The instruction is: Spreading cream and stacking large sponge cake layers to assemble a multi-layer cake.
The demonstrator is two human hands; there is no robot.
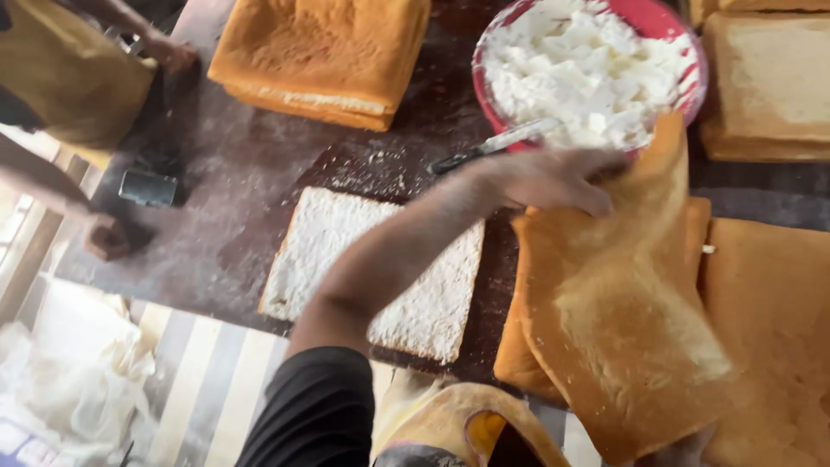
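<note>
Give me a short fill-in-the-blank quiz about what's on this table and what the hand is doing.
1. The left hand lifts a thin brown sheet of cake by its ____ edge.
2. The bowl holding white cream is ____ in colour.
3. A knife rests with its blade on the bowl's ____.
4. The pale cake slab lies flat on the dark ____.

Missing words: top; red; rim; table
</note>
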